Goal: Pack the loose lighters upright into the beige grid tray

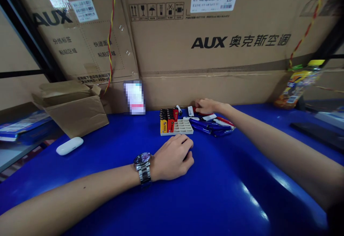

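Note:
Near the table's middle stands a pale partitioned tray (184, 126). Yellow lighters (163, 126) and red lighters (170, 125) with black tops stand upright in its left and back cells; several cells at its right front hold nothing. Just in front of the tray, my left hand (173, 157) rests on the table, fingers loosely curled and thumb apart, with nothing visible in it. Behind a loose heap of blue lighters (222, 133), white and red ones among them, my right hand (206, 106) has its fingers bent down round a red lighter (195, 110), partly hidden. A white lighter (190, 111) lies beside those fingers.
Large cardboard cartons (215, 60) form a wall behind the blue table (215, 200). An open cardboard box (77, 114), a white earbud case (70, 145) and a phone (135, 98) with a blurred screen are at left. A drink bottle (298, 85) and a dark flat object (318, 135) are at right.

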Demonstrator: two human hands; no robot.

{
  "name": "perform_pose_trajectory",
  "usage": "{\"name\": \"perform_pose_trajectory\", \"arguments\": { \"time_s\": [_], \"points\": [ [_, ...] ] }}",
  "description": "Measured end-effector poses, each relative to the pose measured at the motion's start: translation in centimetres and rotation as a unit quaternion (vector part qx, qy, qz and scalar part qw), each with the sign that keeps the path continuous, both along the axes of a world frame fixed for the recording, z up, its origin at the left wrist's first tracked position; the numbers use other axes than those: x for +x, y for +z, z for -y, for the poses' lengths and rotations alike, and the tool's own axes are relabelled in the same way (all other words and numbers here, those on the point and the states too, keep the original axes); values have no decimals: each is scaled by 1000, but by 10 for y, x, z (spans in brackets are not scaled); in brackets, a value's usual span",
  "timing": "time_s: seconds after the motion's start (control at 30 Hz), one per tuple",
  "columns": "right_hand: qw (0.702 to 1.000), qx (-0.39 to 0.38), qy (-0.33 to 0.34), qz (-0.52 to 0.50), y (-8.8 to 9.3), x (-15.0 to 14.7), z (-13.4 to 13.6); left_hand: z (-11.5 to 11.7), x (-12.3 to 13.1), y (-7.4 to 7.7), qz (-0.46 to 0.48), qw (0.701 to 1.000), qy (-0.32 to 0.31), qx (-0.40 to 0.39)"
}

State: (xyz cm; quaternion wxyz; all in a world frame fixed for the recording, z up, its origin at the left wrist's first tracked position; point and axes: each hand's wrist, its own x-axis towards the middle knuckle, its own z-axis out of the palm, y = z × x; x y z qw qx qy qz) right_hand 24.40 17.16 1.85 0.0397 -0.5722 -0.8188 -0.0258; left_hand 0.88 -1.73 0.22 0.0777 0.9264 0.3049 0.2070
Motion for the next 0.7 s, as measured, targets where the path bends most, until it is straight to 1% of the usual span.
{"name": "perform_pose_trajectory", "arguments": {
  "time_s": [0.1,0.2,0.43,0.6,0.7],
  "points": [
    [1000,-21,21,11,-4,-2,1,0,0,0,-3,1000,1,-2],
    [999,-24,32,10,-6,-3,0,0,0,1,-5,1000,2,-3],
    [999,-31,3,16,-3,0,-1,0,-1,2,-2,1000,2,-6],
    [999,-32,8,2,-5,2,5,0,-1,2,-3,1000,2,-4],
    [1000,-7,12,-8,-5,1,9,0,-1,1,-6,1000,3,-1]
  ]
}}
